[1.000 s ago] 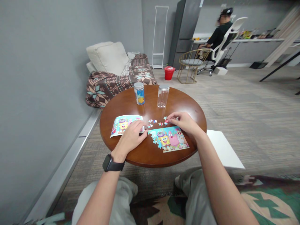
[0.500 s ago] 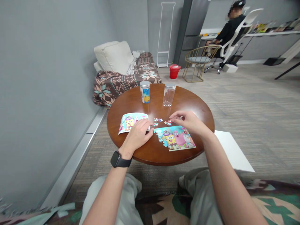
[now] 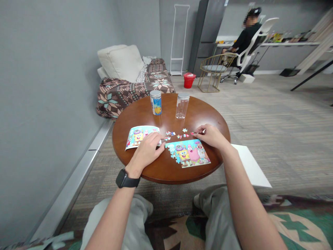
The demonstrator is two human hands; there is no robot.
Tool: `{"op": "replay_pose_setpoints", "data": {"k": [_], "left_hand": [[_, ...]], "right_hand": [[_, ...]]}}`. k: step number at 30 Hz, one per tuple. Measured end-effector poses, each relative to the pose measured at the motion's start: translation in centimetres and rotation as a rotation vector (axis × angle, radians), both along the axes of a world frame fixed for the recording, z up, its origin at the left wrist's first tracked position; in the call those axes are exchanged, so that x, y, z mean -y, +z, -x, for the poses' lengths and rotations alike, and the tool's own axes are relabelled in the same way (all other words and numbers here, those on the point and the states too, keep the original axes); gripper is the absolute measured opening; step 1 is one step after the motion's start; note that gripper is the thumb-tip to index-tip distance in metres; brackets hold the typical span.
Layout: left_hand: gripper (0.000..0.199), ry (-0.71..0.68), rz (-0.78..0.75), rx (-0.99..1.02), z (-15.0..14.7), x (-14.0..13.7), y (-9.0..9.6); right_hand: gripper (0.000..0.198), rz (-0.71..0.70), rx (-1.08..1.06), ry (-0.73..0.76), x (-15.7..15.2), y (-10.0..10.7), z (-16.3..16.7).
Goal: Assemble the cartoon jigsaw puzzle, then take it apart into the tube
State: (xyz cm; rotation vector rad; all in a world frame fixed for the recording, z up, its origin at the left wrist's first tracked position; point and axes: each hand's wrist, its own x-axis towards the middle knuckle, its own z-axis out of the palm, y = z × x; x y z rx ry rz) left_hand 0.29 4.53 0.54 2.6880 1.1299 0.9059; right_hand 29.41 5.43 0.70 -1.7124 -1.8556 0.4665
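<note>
The partly joined cartoon jigsaw puzzle [image 3: 191, 152] lies on the round wooden table [image 3: 166, 172], its left edge ragged with piece outlines. My right hand [image 3: 210, 136] is just beyond its top right side, thumb and finger closed at a small red puzzle piece [image 3: 191, 133]. Several loose puzzle pieces [image 3: 179, 136] lie above the joined part, with a pale teal piece [image 3: 185, 130] slightly farther back. My left hand [image 3: 148, 151] rests over the right end of the curled picture sheet [image 3: 138, 136], fingers extended and thumb apart. Its fingertips partly hide the sheet's edge.
Toward the table's back stand a jar with a blue and yellow label [image 3: 156, 103] and a clear lidded jar [image 3: 182, 107]. A white board [image 3: 251, 165] is low at the right. Beyond are a patterned sofa [image 3: 135, 90], a red bin [image 3: 189, 80], a gold chair [image 3: 214, 69] and a seated person [image 3: 246, 40].
My right hand has moved right, from the middle of the loose pieces to the red one. A teal piece now shows where its fingertips were. My left hand stays by the sheet.
</note>
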Motion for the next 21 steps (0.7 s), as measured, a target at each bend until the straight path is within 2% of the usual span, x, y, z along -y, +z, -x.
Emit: {"op": "replay_pose_setpoints", "data": {"k": [6, 9, 11, 15, 21], "left_hand": [[0.014, -0.005, -0.003, -0.006, 0.1, 0.0, 0.0], [0.013, -0.002, -0.001, -0.003, 0.1, 0.0, 0.0], [0.014, -0.004, -0.002, -0.002, 0.0, 0.0, 0.0], [0.014, -0.012, -0.015, 0.003, 0.0, 0.1, 0.0], [0.013, -0.003, -0.019, 0.007, 0.0, 0.1, 0.0]], "right_hand": [[0.009, 0.06, -0.05, -0.031, -0.1, 0.1, 0.7], [0.005, 0.087, -0.15, -0.031, 0.0, 0.4, 0.9], [0.002, 0.096, -0.264, 0.009, 0.1, 0.7, 1.3], [0.017, 0.115, -0.492, 0.129, 0.6, 1.8, 3.1], [0.019, 0.251, -0.607, 0.243, 1.5, 2.1, 6.6]]}}
